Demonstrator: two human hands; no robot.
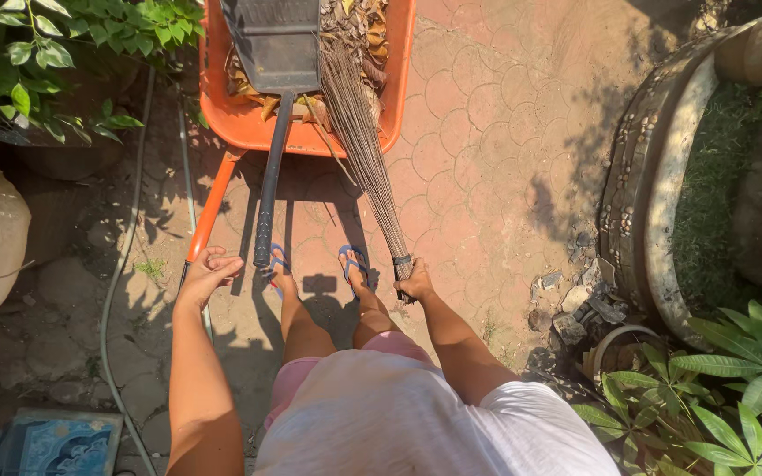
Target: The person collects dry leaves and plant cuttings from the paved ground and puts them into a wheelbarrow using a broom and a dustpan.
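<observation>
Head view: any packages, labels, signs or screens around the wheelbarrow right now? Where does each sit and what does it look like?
None in view: no package, label, sign or screen.
Nearest to one: a flat blue patterned tile or panel, lower left on the ground, rectangular, pale frame.
Otherwise only the orange wheelbarrow with dry leaves, dustpan and twig broom; the left hand and right hand are at its handles.

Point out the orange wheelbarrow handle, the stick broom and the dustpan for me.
orange wheelbarrow handle [209, 214], head view, mid-shaft above the left hand [209, 273].
stick broom [359, 132], head view, middle of the bristle bundle; the right hand [414, 282] grips its bound end.
dustpan [277, 40], head view, dark pan face.
</observation>
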